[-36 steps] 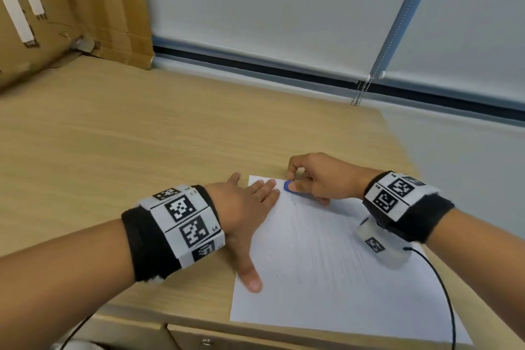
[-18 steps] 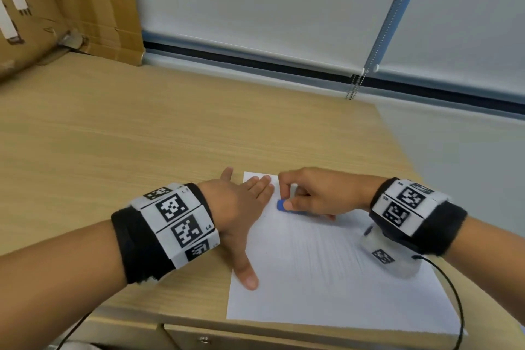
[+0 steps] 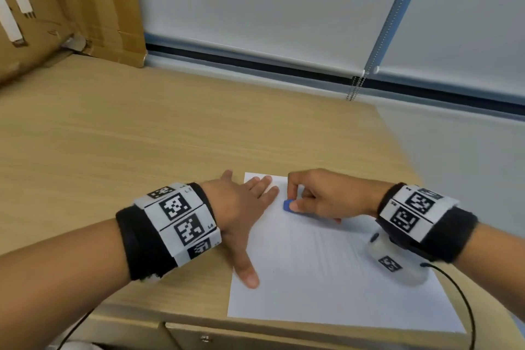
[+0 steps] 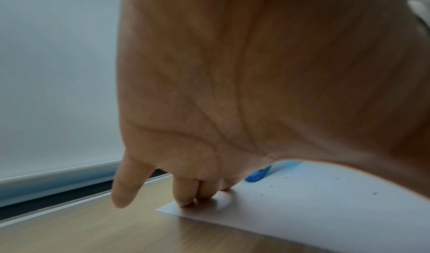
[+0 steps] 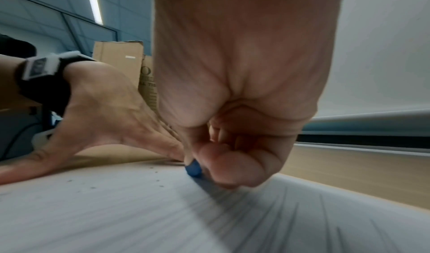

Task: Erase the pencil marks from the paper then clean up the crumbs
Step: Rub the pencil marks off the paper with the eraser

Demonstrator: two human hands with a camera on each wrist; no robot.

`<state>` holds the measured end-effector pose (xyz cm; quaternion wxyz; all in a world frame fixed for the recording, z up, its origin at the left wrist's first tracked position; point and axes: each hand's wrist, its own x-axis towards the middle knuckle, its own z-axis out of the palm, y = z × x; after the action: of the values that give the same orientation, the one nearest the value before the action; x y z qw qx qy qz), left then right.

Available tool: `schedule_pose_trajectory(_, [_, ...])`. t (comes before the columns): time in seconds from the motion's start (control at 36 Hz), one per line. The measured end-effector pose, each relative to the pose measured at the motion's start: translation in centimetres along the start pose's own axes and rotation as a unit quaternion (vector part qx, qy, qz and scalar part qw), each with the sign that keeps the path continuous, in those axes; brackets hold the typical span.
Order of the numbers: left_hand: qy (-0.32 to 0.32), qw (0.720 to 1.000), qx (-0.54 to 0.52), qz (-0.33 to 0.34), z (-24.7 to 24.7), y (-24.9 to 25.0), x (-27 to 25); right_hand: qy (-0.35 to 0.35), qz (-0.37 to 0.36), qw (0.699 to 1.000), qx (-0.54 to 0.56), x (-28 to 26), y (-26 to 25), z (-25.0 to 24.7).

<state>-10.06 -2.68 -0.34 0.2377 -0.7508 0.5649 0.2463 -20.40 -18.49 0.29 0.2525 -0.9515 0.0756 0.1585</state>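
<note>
A white sheet of paper (image 3: pixel 326 278) with faint pencil lines lies at the desk's near right corner. My left hand (image 3: pixel 250 207) lies flat on its left edge, fingers straight, thumb spread toward me. My right hand (image 3: pixel 318 196) pinches a small blue eraser (image 3: pixel 287 204) and presses it on the paper near the top left corner, just right of the left fingertips. In the right wrist view the eraser (image 5: pixel 193 168) touches the paper (image 5: pixel 116 211), with dark crumbs (image 5: pixel 160 185) scattered beside it. The left wrist view shows the eraser (image 4: pixel 257 176) behind my palm and crumbs (image 4: pixel 374 193) on the sheet.
The wooden desk (image 3: pixel 142 136) stretches left and back. Cardboard boxes (image 3: pixel 71 3) lean at the far left corner. A window blind (image 3: pixel 270 3) with a bead chain (image 3: pixel 355 88) hangs behind. A cable (image 3: pixel 466 304) runs from my right wrist over the desk's near right edge.
My right hand has slid the eraser down the paper toward me, from the top edge to a spot beside the left fingertips. The left hand stays pressed on the sheet.
</note>
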Motion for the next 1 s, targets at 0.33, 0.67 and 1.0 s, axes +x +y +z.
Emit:
schedule_pose_trajectory(0.33, [0.006,1.000,0.003,-0.001,0.1,-0.1,0.2,0.020,-0.012,0.998,-0.057,-0.3,0.3,0.0])
schedule_pose_trajectory(0.67, [0.008,1.000,0.002,0.001,0.0,0.0,0.4,0.060,-0.013,0.996,-0.071,-0.2,0.3,0.6])
schedule_pose_trajectory(1.0, [0.003,1.000,0.008,-0.002,0.0,0.1,0.5,0.030,-0.003,0.993,-0.111,-1.7,0.1,1.5])
